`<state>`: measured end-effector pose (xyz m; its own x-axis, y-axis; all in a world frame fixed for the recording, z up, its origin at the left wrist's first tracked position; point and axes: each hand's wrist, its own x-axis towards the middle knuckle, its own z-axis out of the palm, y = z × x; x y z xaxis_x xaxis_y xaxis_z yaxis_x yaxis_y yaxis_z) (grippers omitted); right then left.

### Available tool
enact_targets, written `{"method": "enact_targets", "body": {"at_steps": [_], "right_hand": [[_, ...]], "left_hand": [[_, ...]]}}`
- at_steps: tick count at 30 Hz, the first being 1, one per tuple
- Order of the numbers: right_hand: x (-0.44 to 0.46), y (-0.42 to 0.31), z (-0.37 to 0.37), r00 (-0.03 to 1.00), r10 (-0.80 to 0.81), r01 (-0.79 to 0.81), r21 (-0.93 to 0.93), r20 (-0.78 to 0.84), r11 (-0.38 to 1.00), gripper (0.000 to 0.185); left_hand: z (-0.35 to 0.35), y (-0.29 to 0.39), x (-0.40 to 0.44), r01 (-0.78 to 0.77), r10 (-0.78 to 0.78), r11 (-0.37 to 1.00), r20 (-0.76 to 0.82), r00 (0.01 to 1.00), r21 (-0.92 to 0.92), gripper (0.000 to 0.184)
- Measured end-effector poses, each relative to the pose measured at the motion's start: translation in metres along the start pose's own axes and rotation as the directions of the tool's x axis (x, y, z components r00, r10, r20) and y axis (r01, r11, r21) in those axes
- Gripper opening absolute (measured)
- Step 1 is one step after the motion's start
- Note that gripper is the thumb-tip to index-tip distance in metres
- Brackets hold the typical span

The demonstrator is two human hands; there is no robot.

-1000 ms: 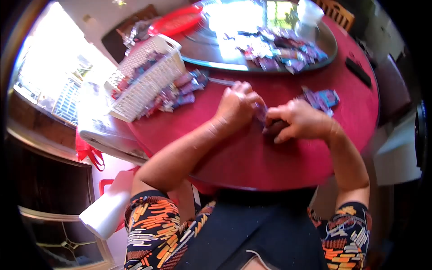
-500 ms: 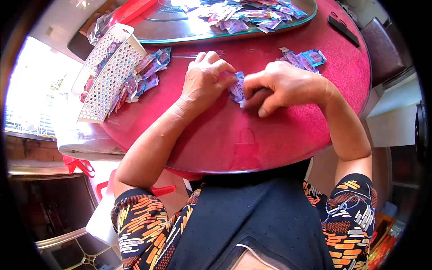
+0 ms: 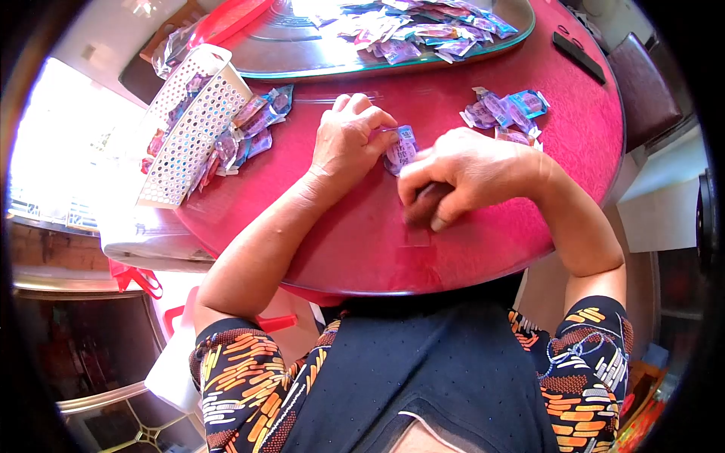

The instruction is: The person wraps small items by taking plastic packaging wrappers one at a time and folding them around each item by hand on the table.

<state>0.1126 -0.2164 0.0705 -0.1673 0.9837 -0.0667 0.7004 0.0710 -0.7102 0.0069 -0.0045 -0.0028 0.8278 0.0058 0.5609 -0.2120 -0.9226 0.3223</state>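
At middle of red worktop [image 3: 468,257], between left hand [image 3: 343,140] and right hand [image 3: 476,170]: purple printed packet [image 3: 402,155]. Pinching upper left edge with left thumb and forefinger. Close to lower right side, right fingers folded; cannot tell whether pinching anything. Probably light, pliable, slick-skinned; best taken by end, sparing middle from squeezing. Beyond right hand, loose packets [image 3: 495,108]; at left, white perforated basket [image 3: 195,143].

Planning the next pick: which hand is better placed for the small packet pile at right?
Likely the right hand: it is nearer the small packet pile, while the left hand is farther, touching a single packet.
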Motion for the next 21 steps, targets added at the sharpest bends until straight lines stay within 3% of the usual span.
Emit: {"method": "enact_targets", "body": {"at_steps": [2,4,6,8,10,12,14,17,20,21], "right_hand": [[-0.003,0.005,-0.007,0.996,-0.021,0.009,0.138,0.088,0.990,0.037],[-0.009,0.003,-0.010,0.994,0.095,-0.056,0.458,-0.063,0.887,0.035],[-0.007,0.002,-0.020,0.962,0.082,-0.015,0.250,-0.260,0.968,0.035],[-0.002,0.016,-0.015,0.913,-0.028,0.035,0.009,-0.407,0.999,0.036],[0.004,0.025,-0.002,0.900,-0.123,0.008,-0.265,-0.419,0.964,0.034],[0.011,0.017,0.013,0.923,-0.086,-0.077,-0.397,-0.375,0.914,0.030],[0.011,0.006,0.018,0.955,-0.101,-0.007,-0.363,-0.279,0.932,0.030],[0.008,-0.012,0.012,0.999,-0.050,0.046,-0.211,-0.012,0.976,0.033],[0.006,-0.005,0.009,0.993,-0.091,0.098,0.110,-0.068,0.989,0.034],[0.005,-0.003,0.005,0.984,-0.117,0.135,0.139,-0.131,0.981,0.034]], "left_hand": [[-0.002,0.001,0.000,0.007,-0.007,1.000,-0.004,1.000,-0.023,0.018],[-0.001,0.000,0.001,0.006,-0.008,0.999,-0.027,1.000,-0.053,0.017],[-0.003,-0.001,0.001,0.007,-0.009,0.997,-0.018,1.000,-0.083,0.016],[-0.003,-0.001,0.001,-0.007,0.005,0.996,-0.019,1.000,-0.094,0.016],[0.000,-0.004,0.000,-0.037,0.034,0.996,-0.033,0.999,-0.082,0.016],[0.001,-0.004,0.000,-0.044,0.043,0.998,-0.043,0.998,-0.038,0.017],[0.001,-0.003,0.000,-0.035,0.033,0.999,-0.044,0.998,-0.039,0.019],[0.002,0.001,0.000,-0.009,0.008,1.000,-0.052,0.999,-0.017,0.020],[0.004,0.000,-0.003,-0.013,0.013,1.000,-0.036,0.999,0.009,0.019],[0.003,0.002,-0.003,-0.030,0.030,0.999,-0.012,0.999,0.035,0.019]]}}
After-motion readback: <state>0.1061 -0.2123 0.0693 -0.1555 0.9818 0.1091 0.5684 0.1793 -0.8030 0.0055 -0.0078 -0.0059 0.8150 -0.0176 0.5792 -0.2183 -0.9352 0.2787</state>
